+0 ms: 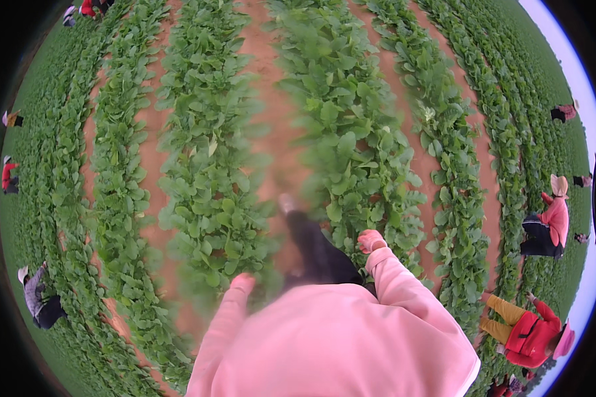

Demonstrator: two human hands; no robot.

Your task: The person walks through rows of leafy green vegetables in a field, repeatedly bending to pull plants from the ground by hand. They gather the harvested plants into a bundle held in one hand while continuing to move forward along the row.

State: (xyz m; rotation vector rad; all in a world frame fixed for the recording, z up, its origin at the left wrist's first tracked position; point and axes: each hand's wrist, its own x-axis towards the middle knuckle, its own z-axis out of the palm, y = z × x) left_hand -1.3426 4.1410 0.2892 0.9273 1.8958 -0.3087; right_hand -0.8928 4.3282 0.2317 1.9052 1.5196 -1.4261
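My left hand (243, 282) hangs at the end of a pink sleeve, blurred, over the edge of a row of leafy green plants (218, 218). Its finger position is too smeared to make out. On the other side, my right hand (370, 240) is lifted above the neighbouring row of broad-leaved plants (347, 149). Its fingers look curled in, and nothing shows in them. Between the two rows runs a strip of reddish-brown soil (270, 99). One dark-trousered leg (313, 243) reaches forward onto it, with a light-coloured shoe (286, 203).
More planted rows lie on both sides, split by bare soil furrows (154, 149). To the right are a person in red with mustard trousers (531, 337) and a bending person in a pink top (555, 218). A person in a patterned shirt (35, 293) bends at left; several others are farther off.
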